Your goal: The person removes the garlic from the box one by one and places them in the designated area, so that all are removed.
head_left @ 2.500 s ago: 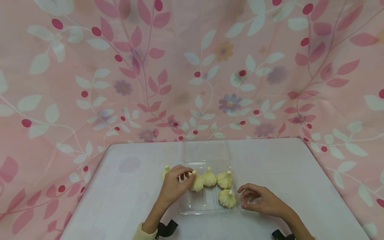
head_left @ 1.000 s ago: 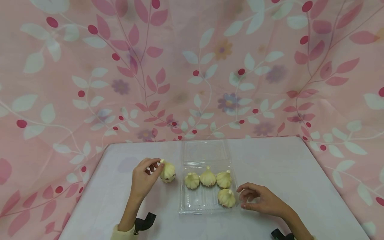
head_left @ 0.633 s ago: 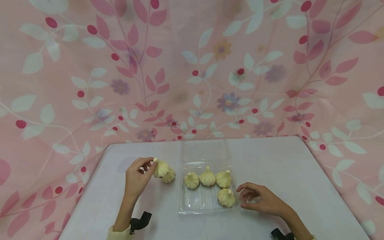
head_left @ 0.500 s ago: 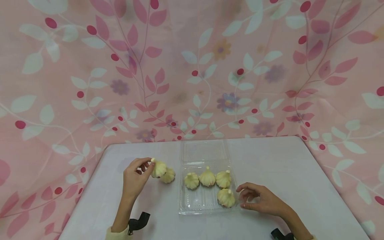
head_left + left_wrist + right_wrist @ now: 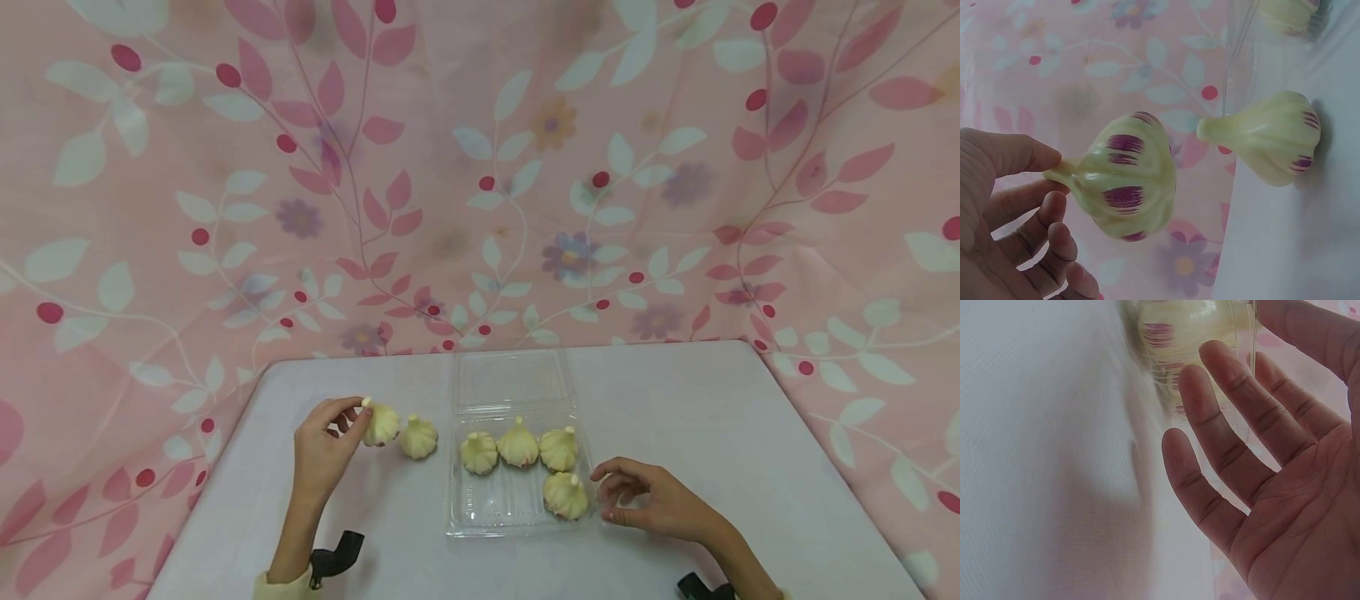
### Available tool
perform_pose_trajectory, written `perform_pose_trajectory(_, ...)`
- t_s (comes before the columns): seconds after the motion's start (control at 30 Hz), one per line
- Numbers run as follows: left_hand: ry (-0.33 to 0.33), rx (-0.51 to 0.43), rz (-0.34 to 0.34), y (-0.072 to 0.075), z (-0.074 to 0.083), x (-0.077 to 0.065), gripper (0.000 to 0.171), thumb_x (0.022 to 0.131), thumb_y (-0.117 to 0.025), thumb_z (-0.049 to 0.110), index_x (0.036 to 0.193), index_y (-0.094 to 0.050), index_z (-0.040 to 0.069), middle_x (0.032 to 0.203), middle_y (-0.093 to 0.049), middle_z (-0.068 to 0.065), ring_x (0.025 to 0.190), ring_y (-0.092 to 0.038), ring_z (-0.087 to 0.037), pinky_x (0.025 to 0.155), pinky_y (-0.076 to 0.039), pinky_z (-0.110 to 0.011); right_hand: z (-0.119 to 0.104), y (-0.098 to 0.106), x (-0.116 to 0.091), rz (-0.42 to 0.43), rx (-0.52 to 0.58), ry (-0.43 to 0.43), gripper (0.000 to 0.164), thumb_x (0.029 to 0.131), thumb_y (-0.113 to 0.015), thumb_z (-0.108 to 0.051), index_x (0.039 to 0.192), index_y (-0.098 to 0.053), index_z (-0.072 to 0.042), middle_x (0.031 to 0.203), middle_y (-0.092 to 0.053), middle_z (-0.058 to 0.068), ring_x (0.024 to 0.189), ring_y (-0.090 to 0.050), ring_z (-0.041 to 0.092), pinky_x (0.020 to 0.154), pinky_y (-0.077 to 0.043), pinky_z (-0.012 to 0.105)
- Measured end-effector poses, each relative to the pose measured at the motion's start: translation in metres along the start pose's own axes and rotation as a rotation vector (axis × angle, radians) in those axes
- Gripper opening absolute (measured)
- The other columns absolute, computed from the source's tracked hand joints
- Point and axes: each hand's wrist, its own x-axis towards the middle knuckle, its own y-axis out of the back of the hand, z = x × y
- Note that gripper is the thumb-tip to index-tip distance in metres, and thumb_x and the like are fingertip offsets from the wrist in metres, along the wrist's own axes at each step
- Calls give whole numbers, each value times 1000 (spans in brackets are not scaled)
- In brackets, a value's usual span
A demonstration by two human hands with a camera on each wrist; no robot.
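In the head view my left hand (image 5: pixel 324 450), left of the clear plastic container (image 5: pixel 487 525), pinches a pale garlic bulb (image 5: pixel 382 425) by its stem. The left wrist view shows purple streaks on this garlic bulb (image 5: pixel 1125 178), with thumb and forefinger at the stem. A second garlic bulb (image 5: pixel 418 437) stands just right of it, on the table. Inside the container are several more bulbs: three in a back row, including a middle bulb (image 5: pixel 518 443), and a front right bulb (image 5: pixel 566 497). My right hand (image 5: pixel 652 500) lies beside the container's right wall, fingers loosely bent, holding nothing.
The container's clear lid (image 5: pixel 513 379) lies folded back toward the far edge of the white table (image 5: pixel 675 400). Behind the table hangs a pink cloth (image 5: pixel 450 167) with leaves and flowers. Black wrist mounts (image 5: pixel 337 556) are on both wrists.
My left hand has let go of the container's left bulb, taken another garlic bulb outside it and carried that leftward, uncovering the bulb behind. My right hand has stayed in place.
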Motion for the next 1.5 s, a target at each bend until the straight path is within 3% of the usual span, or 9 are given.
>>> perform_pose_trajectory(0.33, 7, 44, 0, -1, -12, -3, 14, 78, -81, 2, 90, -76, 5, 74, -61, 0, 63, -52, -15, 52, -37, -16, 0, 0, 0, -3, 18, 9, 40, 89, -74, -9, 125, -57, -1, 99, -70, 12, 84, -69, 20, 73, -55, 34)
perform_pose_trajectory(0.67, 108, 128, -36, -5, -19, -8, 10, 81, -80, 7, 90, -76, 5, 73, -59, -2, 65, -52, -18, 55, -37, -20, 1, -1, 0, -4, 33, 5, 40, 90, -73, -9, 126, -57, -1, 100, -70, 12, 84, -70, 21, 73, -55, 35)
perform_pose_trajectory(0.9, 90, 158, -46, -7, -24, -9, 11, 79, -80, 5, 90, -76, 4, 72, -59, -4, 64, -52, -18, 53, -37, -24, 1, 0, -1, -3, 19, -4, 41, 89, -74, -11, 126, -57, -2, 100, -70, 12, 86, -69, 20, 74, -55, 35)
perform_pose_trajectory(1.27, 133, 207, -96, -12, -33, -14, 11, 81, -78, 7, 92, -76, 5, 72, -58, -2, 65, -50, -16, 52, -38, -25, 1, 0, 0, -7, 23, -8, 42, 89, -74, -10, 126, -56, -1, 101, -70, 13, 85, -70, 21, 74, -55, 35)
perform_pose_trajectory(1.5, 113, 219, -104, -16, -39, -14, 12, 82, -78, 9, 92, -76, 5, 71, -58, -2, 63, -50, -15, 51, -38, -26, 1, -1, 0, 0, 10, -17, 41, 89, -74, -11, 125, -57, -2, 99, -71, 11, 84, -69, 20, 73, -55, 34)
